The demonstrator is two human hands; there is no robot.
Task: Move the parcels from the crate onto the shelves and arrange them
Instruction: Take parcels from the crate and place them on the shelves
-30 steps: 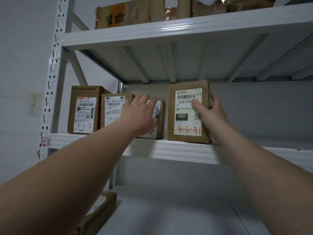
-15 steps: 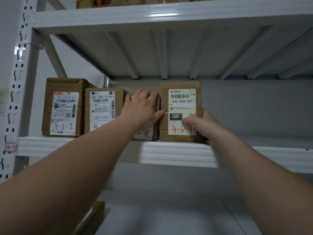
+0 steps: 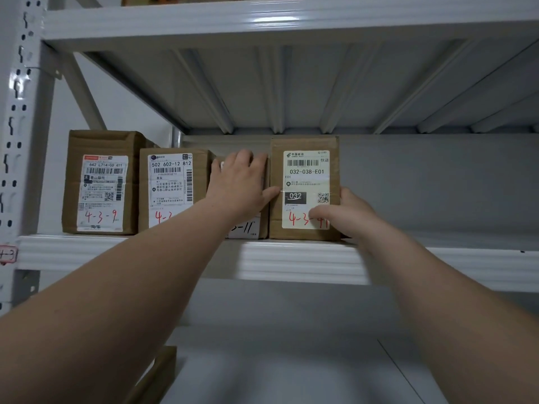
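Several brown parcels stand in a row on a white metal shelf [image 3: 291,262]. The parcel marked 4-3-41 [image 3: 303,173] stands upright at the right end. My right hand [image 3: 347,212] grips its lower right edge, thumb across the label. My left hand [image 3: 242,185] lies flat, fingers spread, over the small parcel marked -11 [image 3: 248,228], thumb touching the 4-3-41 parcel's left side. Left of these stand the parcel 502 602-12 812 [image 3: 169,185] and the parcel 4-3-9 [image 3: 102,182]. The crate is out of view.
A shelf board [image 3: 291,21] runs overhead, with parcel bottoms barely showing above it. The perforated upright post [image 3: 17,141] stands at the left. To the right of the 4-3-41 parcel the shelf continues. A lower shelf [image 3: 291,374] holds a brown box edge [image 3: 157,371].
The 4-3-41 parcel has slid left against the small parcel. My right hand has dropped from its upper side to its lower right edge. The view has shifted slightly.
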